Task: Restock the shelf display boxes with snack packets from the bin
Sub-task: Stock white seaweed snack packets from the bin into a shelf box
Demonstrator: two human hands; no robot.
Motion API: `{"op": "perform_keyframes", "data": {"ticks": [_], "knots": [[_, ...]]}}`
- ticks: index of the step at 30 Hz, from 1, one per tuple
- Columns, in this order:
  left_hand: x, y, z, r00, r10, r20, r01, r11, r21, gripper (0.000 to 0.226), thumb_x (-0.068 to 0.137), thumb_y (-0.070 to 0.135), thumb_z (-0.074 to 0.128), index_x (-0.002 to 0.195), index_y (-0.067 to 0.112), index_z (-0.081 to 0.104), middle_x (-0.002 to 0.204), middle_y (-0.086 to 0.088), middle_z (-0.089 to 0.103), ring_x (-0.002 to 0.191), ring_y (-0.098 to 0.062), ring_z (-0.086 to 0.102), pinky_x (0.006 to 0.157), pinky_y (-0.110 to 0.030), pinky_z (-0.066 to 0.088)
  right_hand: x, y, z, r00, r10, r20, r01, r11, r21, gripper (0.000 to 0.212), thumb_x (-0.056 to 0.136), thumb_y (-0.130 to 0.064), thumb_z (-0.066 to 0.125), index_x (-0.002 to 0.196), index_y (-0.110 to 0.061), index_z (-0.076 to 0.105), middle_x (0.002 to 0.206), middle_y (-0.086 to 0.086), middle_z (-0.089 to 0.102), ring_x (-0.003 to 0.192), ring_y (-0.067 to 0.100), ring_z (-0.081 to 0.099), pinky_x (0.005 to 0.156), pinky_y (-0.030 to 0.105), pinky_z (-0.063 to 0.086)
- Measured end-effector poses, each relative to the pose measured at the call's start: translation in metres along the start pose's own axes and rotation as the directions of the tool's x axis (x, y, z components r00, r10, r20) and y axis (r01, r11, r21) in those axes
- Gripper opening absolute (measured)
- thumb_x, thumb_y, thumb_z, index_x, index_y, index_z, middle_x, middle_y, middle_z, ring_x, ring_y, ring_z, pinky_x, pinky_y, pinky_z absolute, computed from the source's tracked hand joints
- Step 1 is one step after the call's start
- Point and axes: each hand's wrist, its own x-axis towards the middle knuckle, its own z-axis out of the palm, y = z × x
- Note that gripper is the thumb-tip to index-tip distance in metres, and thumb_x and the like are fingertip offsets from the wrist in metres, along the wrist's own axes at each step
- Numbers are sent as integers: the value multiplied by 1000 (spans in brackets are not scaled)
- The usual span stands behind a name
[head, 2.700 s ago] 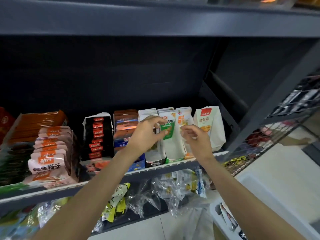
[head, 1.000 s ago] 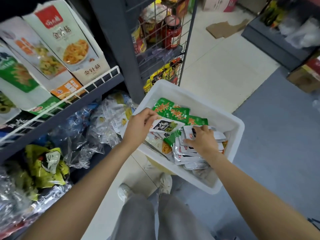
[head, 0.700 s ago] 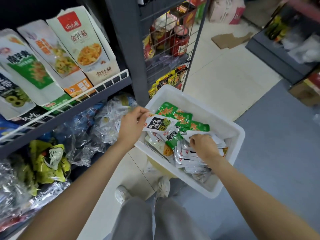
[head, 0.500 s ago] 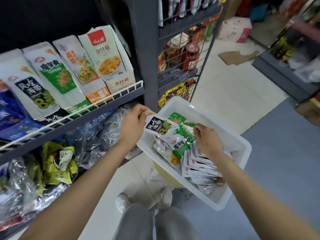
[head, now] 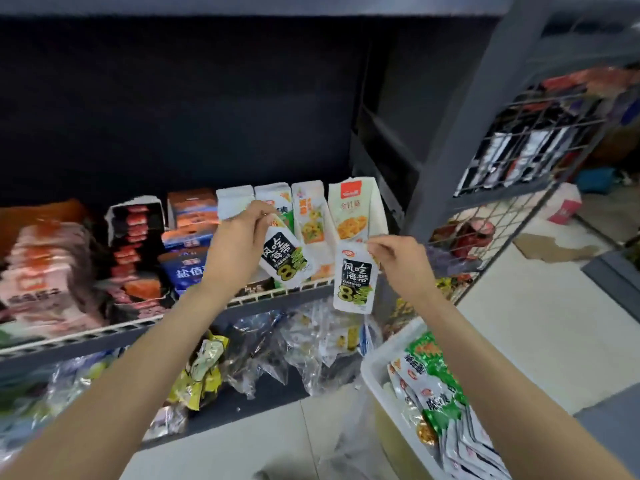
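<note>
Head view. Landmark: the grey shelf rail [head: 277, 299] with its white wire guard.

Left hand [head: 239, 247] is raised just above the rail, thumb and fingers pinching the top edge of a black-and-white seaweed packet [head: 284, 258]. That packet hangs tilted, lower end toward the right, in front of the white display boxes [head: 304, 216] standing behind the rail.

Right hand [head: 398, 258] is to the right of the left hand, near the rail's right end. Thumb and forefinger pinch the top right corner of a second seaweed packet [head: 355, 277]. It hangs upright, its lower half dropping below rail level. The two packets are close but apart.

Along the rail to the left: blue boxes [head: 183, 268], a box of black and red packets [head: 135, 244], then pink packets [head: 45, 271], blurred.

Below the rail: loose clear plastic bags [head: 304, 344] and a yellow-green bag [head: 204, 372] on the lower shelf.

Below and right of the rail: white bin [head: 374, 372] on the floor, holding green packets [head: 433, 372] and white ones [head: 467, 445].

Right of the rail: grey upright post [head: 460, 133], then a wire rack [head: 519, 161] of goods, too blurred to identify.
</note>
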Motion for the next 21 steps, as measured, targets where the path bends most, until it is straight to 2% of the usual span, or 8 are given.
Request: {"op": "perform_keyframes", "data": {"ticks": [3, 6, 8, 11, 17, 21], "knots": [[27, -26, -28, 999, 18, -31, -16, 997, 71, 16, 98, 18, 47, 102, 11, 60, 54, 3, 46, 45, -16, 39, 48, -31, 30, 23, -39, 25, 999, -18, 34, 16, 999, 40, 22, 95, -12, 52, 107, -4, 69, 107, 9, 69, 97, 23, 63, 82, 35, 49], [51, -49, -46, 1000, 27, 0, -27, 995, 93, 16, 98, 18, 45, 102, 14, 60, 66, -5, 60, 57, -25, 55, 53, -36, 43, 40, -64, 43, 1000, -9, 4, 9, 999, 53, 21, 95, -12, 53, 108, -6, 69, 108, 6, 69, 96, 17, 62, 77, 21, 43], [64, -62, -48, 998, 30, 48, -36, 991, 126, 18, 98, 21, 44, 104, 15, 60, 76, -9, 65, 68, -28, 60, 58, -38, 47, 49, -74, 52, 1000, 0, -21, 1, 998, 57, 22, 94, -13, 54, 108, -6, 69, 109, 4, 70, 95, 13, 62, 74, 14, 40], [79, -72, -43, 991, 46, 128, -67, 984, 164, 19, 99, 24, 42, 106, 19, 59, 81, -7, 66, 75, -29, 62, 64, -38, 49, 61, -82, 62, 1000, 22, -22, -20, 996, 92, 19, 94, -11, 54, 102, -5, 70, 96, 5, 72, 86, 16, 63, 65, 8, 39], [96, -86, -12, 920, 112, 375, -222, 939, 264, 23, 98, 16, 43, 115, 24, 57, 108, 1, 67, 92, -23, 65, 77, -37, 53, 74, -88, 59, 992, 119, -47, -104, 964, 245, 18, 94, -5, 52, 94, -4, 70, 67, -13, 60, 62, 1, 56, 63, 22, 52], [87, -103, 6, 868, 70, 492, -216, 945, 247, 23, 99, 23, 45, 116, 22, 61, 114, -3, 64, 104, -23, 59, 81, -38, 51, 75, -89, 59, 978, 206, -21, -183, 907, 380, 21, 94, -2, 50, 93, -9, 69, 55, -18, 57, 54, -6, 57, 55, 20, 55]]}}
